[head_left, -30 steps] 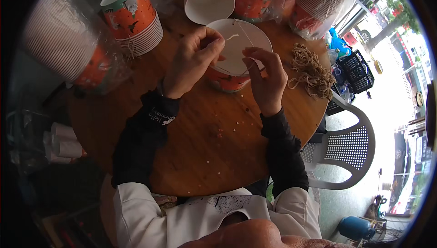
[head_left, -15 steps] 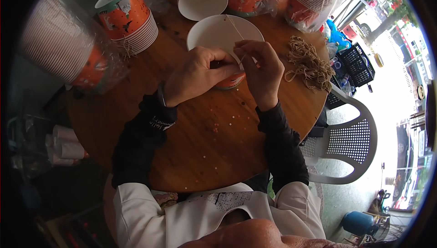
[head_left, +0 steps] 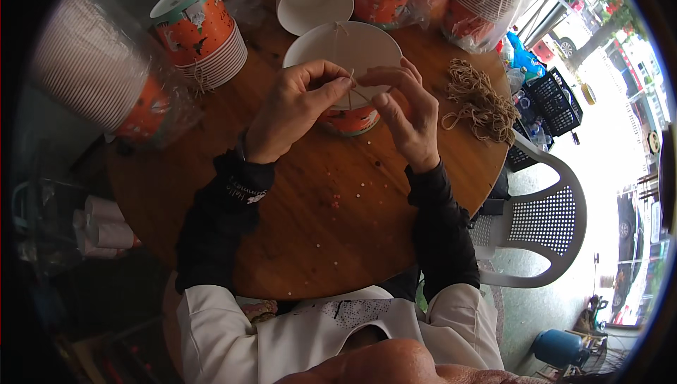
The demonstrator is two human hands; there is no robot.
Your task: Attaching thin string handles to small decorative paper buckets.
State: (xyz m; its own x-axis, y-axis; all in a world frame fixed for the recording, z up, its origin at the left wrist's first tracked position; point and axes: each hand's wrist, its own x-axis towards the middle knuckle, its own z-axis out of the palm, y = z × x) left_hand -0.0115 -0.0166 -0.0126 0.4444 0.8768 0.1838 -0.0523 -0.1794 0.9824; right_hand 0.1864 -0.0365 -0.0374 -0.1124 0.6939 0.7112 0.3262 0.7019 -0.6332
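A white paper bucket (head_left: 300, 50) with an orange printed outside stands in front of me, its mouth facing up. A thin beige string (head_left: 350, 104) crosses its near rim, and a short knotted end shows at the far rim. Above the near rim, my left hand (head_left: 293, 107) pinches the string between thumb and forefinger, a loop standing up from the fingertips. Close by on the right, my right hand (head_left: 412, 112) has its thumb and bent forefinger on the string, its other fingers raised. The exact grip there is partly hidden.
A tangled bundle of string (head_left: 481, 102) lies right on the round wooden table (head_left: 282, 243). Stacked orange buckets (head_left: 204, 38) stand at the left, bagged stacks (head_left: 99, 66) beyond. A white bucket (head_left: 314, 7) lies tipped behind. A plastic chair (head_left: 543, 218) is at the right.
My hands have drawn back slightly from the bucket's near rim and the right-hand fingers have spread. The string that stretched from the far rim now shows as a short end there.
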